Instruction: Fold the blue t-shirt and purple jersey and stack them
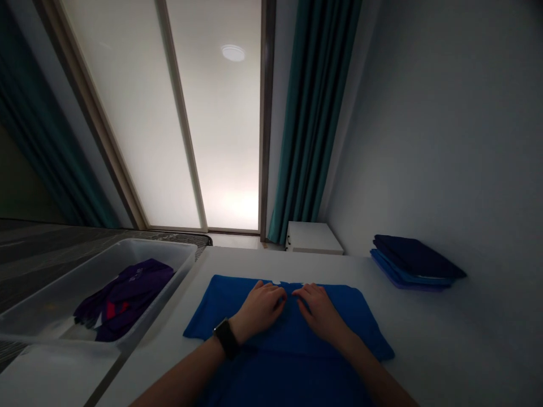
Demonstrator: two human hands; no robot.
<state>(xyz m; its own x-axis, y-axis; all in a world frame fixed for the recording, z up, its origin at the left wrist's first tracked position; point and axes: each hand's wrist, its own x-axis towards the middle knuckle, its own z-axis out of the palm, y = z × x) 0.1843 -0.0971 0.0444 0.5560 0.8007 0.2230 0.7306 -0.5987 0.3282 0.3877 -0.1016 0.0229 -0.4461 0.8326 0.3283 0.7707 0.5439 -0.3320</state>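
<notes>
A blue short-sleeved shirt (292, 339) lies spread on the white table, its collar edge at the far side and its lower part running toward me. My left hand (263, 302), with a dark watch (226, 338) on the wrist, rests on the shirt just left of the collar. Its fingers are bent and the thumb stands apart from them. Right of the collar, my right hand (316, 305) lies on the same cloth, fingers stretched and thumb apart. The two hands face each other with a small gap between. Their undersides are hidden.
A translucent plastic bin (161, 245) at the left holds crumpled purple clothing (136, 294). Folded dark and blue garments (418, 260) are stacked at the table's right, near the wall (445, 141). Behind the table (254, 260) stand a white cabinet (314, 236), teal curtain (316, 124) and frosted doors (220, 141).
</notes>
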